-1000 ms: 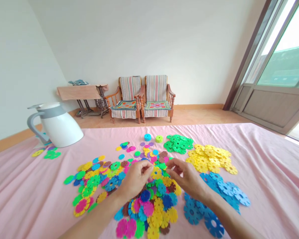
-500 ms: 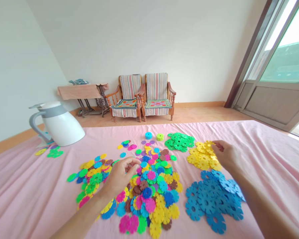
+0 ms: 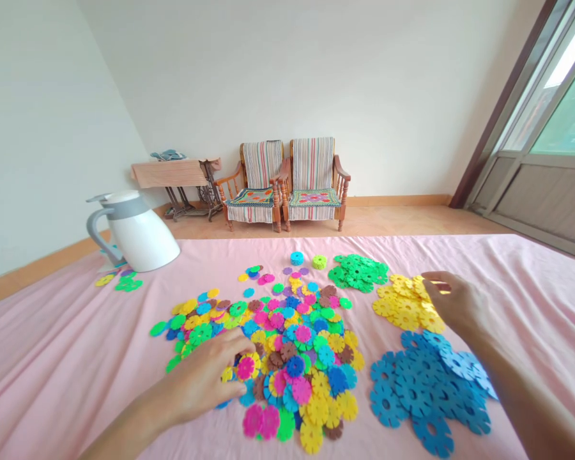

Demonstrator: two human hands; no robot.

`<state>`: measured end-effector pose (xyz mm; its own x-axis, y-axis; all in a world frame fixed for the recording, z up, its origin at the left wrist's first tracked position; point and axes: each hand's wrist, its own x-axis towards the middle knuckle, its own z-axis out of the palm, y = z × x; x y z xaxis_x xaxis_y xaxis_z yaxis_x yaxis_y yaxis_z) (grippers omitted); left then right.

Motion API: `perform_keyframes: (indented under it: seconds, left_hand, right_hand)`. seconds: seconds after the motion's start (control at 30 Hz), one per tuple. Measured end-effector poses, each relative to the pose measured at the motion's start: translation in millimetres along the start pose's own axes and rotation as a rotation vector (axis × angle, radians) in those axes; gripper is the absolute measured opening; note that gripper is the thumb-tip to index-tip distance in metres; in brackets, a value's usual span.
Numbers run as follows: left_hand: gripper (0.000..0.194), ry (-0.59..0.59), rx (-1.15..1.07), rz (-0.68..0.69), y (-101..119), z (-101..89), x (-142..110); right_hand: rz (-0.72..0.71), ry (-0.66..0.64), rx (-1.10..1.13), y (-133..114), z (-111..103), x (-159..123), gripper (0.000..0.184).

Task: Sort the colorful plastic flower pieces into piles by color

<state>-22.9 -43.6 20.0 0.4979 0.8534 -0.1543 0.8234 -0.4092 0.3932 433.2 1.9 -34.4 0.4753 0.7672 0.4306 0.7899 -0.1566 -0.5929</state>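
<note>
My left hand (image 3: 206, 374) hovers over the left part of a mixed heap of notched plastic discs (image 3: 294, 366) in pink, yellow, blue, green and brown. Its thumb and fingers are apart, with a pink disc (image 3: 245, 367) showing in the gap between them. At the right, my right hand (image 3: 453, 300) is at the edge of a pile of yellow flower-shaped discs (image 3: 407, 306), its fingers loosely bent and apart; I make out no disc held in it. Large blue discs (image 3: 424, 386) lie piled nearer me, below that hand. Green discs (image 3: 357, 273) form another pile behind the yellow ones.
A blue stack of discs (image 3: 296, 258) and a lime stack (image 3: 319, 262) stand towards the back. At the left sits a white and grey jug (image 3: 146, 236), with a few discs (image 3: 128, 283) before it. Pink cloth (image 3: 67, 358) covers the table. Two wooden chairs (image 3: 314, 179) stand beyond.
My left hand has moved down and left over the mixed heap, its fingers spreading wider. My right hand has stayed by the yellow pile. The whole view has shifted slightly.
</note>
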Motion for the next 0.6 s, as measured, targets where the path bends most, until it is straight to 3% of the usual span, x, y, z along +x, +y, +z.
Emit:
perform_keyframes:
  seconds: [0.13, 0.3, 0.47, 0.6]
  left_hand:
    - [0.027, 0.055, -0.001, 0.019, 3, 10.4, 3]
    - [0.018, 0.102, -0.047, 0.034, 13, 5.5, 12]
    - [0.01, 0.197, -0.201, 0.018, 26, 6.7, 27]
    - [0.006, 0.263, -0.445, 0.034, 35, 25.8, 46]
  right_hand:
    - [0.026, -0.033, 0.028, -2, 5, -2, 0.029]
    - [-0.058, -0.065, 0.073, -12, 11, -9, 0.028]
    - [-0.173, -0.127, 0.116, -52, 10, -30, 0.026]
    - [-0.347, -0.34, 0.273, -93, 9, -60, 0.024]
